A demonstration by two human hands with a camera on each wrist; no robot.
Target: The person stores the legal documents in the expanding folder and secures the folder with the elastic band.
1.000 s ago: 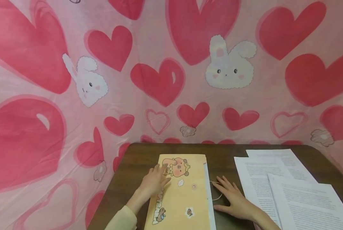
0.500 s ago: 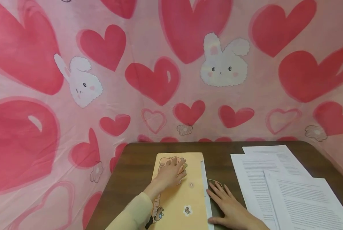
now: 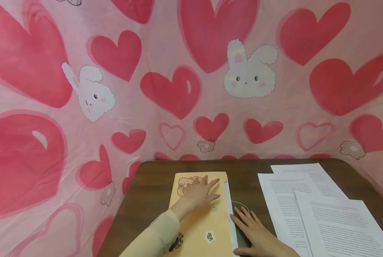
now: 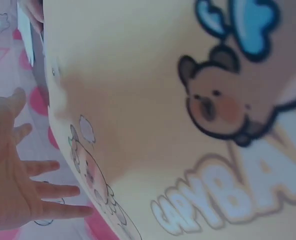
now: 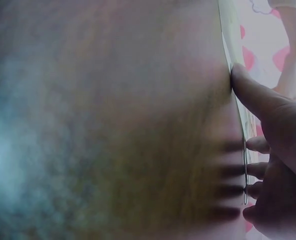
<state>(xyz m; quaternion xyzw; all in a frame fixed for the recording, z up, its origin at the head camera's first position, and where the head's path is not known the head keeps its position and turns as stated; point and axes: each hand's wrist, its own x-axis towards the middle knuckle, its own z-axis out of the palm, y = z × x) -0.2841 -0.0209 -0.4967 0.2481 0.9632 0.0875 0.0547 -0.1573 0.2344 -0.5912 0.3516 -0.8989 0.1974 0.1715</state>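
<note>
A pale yellow document folder (image 3: 196, 223) printed with cartoon capybaras lies on the dark wooden table. My left hand (image 3: 196, 195) is over its upper part with the fingers straight and spread, covering some of the large capybara print; the left wrist view shows the palm above the cover. Along the folder's right side runs a white strip (image 3: 232, 226). There my right hand (image 3: 255, 232) rests with extended fingers, its thumb and index fingertip right at that edge. A thin pale cord (image 3: 241, 202) loops out from the edge, partly beneath the right fingers.
Several printed paper sheets (image 3: 342, 228) overlap at the right of the table (image 3: 146, 189). A pink cloth with hearts and rabbits (image 3: 172, 43) hangs behind the table and down its left side.
My left hand has slid rightward across the folder's upper part. My right hand has come in from the right to the folder's edge, over the cord. The head view has shifted slightly.
</note>
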